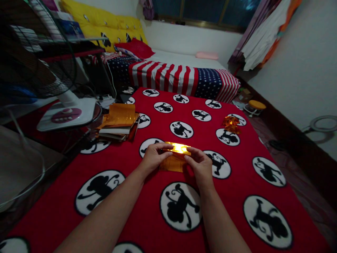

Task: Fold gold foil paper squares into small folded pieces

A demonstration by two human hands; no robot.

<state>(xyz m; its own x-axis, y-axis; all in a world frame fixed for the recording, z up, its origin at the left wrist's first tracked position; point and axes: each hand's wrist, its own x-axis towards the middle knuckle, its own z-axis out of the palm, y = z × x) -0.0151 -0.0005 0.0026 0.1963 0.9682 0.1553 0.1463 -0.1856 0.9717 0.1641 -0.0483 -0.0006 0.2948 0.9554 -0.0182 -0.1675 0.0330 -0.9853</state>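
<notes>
A person's two hands work a gold foil sheet (172, 164) at the middle of a red blanket (226, 202). The left hand (155, 154) and right hand (200, 164) pinch its ends, thumbs nearly closed against fingers. The step appears to be folding or rolling; continuing calls for even pressure. A stack of sheets (121, 116) lies far left, crinkled foil (231, 124) far right.

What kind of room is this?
Probably a bedroom: there's a bed with a big yellow cushion at one end, under a window.
</notes>
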